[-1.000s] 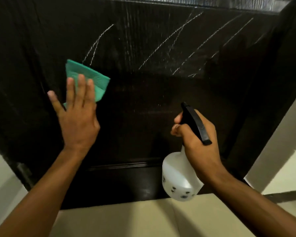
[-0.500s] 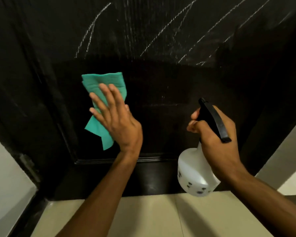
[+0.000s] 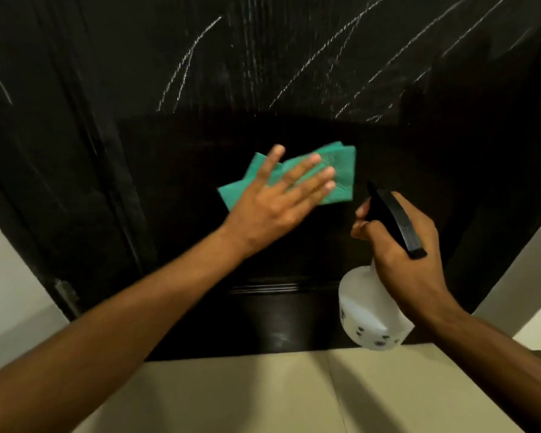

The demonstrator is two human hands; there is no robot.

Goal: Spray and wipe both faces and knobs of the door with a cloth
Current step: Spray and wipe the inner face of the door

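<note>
A dark door (image 3: pixel 175 89) fills the view, its upper part streaked with thin wet lines. My left hand (image 3: pixel 278 195) lies flat with straight fingers on a folded green cloth (image 3: pixel 341 170), pressing it against the lower middle panel of the door. My right hand (image 3: pixel 400 251) grips the neck and black trigger head of a white spray bottle (image 3: pixel 369 314), held close to the door at the lower right, its nozzle pointing up and left. No knob is in view.
Beige floor tiles (image 3: pixel 294 395) run up to the door's bottom edge. A pale wall (image 3: pixel 10 276) and a hinge (image 3: pixel 64 295) border the door at the left. Another pale wall (image 3: pixel 519 273) stands at the right.
My left hand has swept the green cloth from the left side of the panel rightward and down to its middle. The spray bottle has stayed at the lower right.
</note>
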